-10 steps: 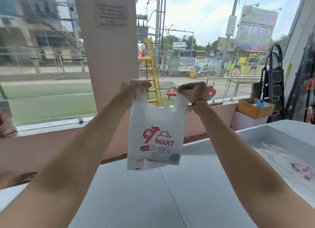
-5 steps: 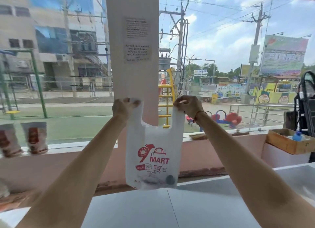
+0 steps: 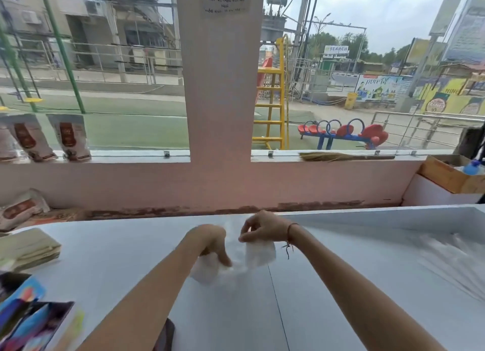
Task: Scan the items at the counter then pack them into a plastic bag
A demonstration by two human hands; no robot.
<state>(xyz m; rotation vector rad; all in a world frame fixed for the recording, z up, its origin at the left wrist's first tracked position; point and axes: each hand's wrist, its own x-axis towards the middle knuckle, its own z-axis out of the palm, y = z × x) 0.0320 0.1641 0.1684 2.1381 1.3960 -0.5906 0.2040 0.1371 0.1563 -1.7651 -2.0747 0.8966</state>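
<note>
Head view: plastic bag (image 3: 258, 255) down on counter (image 3: 341, 285).
Pinched by left hand (image 3: 214, 243) and right hand (image 3: 262, 227), 2 handles apart, likely to open for packing.

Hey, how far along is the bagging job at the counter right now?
Early, by the look of it. Done: a white plastic bag is out on the counter. In hand: the left hand and right hand each pinch a handle, apparently opening it. Left: the colourful packages at the near left edge are still unpacked; whether they were scanned cannot be seen.
</note>
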